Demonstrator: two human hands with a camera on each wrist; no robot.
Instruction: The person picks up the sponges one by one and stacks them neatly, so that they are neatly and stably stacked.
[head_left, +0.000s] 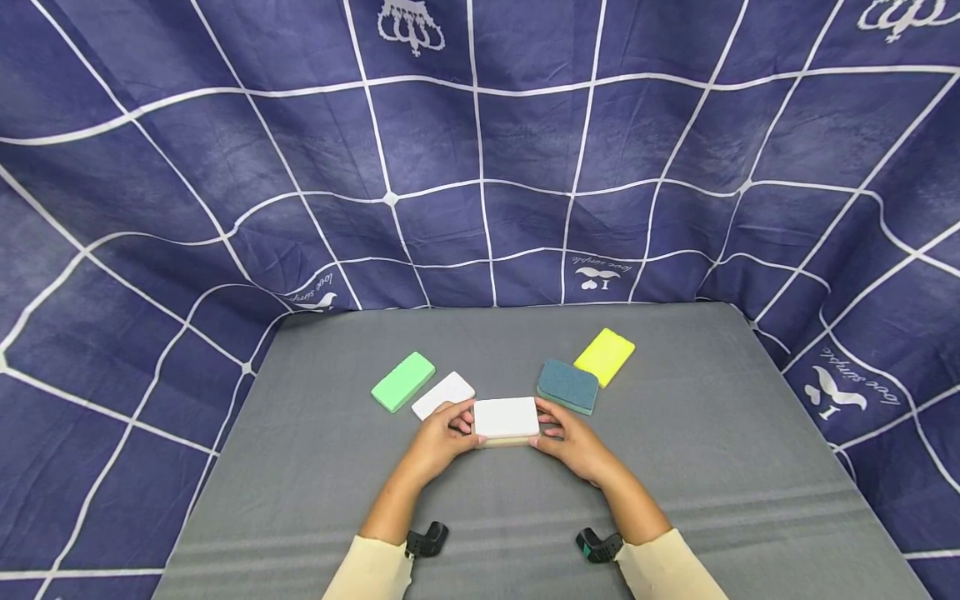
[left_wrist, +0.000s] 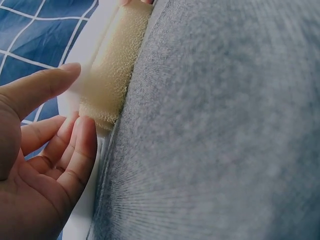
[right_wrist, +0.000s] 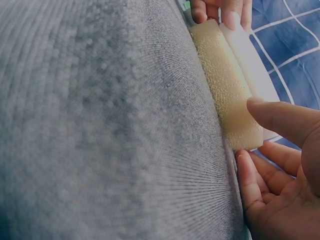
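Note:
A white sponge block [head_left: 506, 417] lies flat on top of a beige sponge [head_left: 507, 442] of similar length, straight in front of me. My left hand [head_left: 447, 431] holds the left end of this stack, thumb at the near edge and index finger at the far corner. At the right end my right hand [head_left: 567, 437] grips in the same way. Seen from the left wrist, the beige sponge [left_wrist: 112, 65] shows a porous side and rests on the grey cloth, with fingertips [left_wrist: 86, 125] right at its end. The right wrist view has the white block [right_wrist: 252, 65] layered over it.
Left of the stack lie a second white block [head_left: 442, 395], partly behind my left hand, and a green sponge [head_left: 403, 382]. To the right, a dark teal sponge [head_left: 567, 385] sits against a yellow one [head_left: 604, 357]. A blue curtain [head_left: 525, 150] hangs behind the grey table [head_left: 300, 500].

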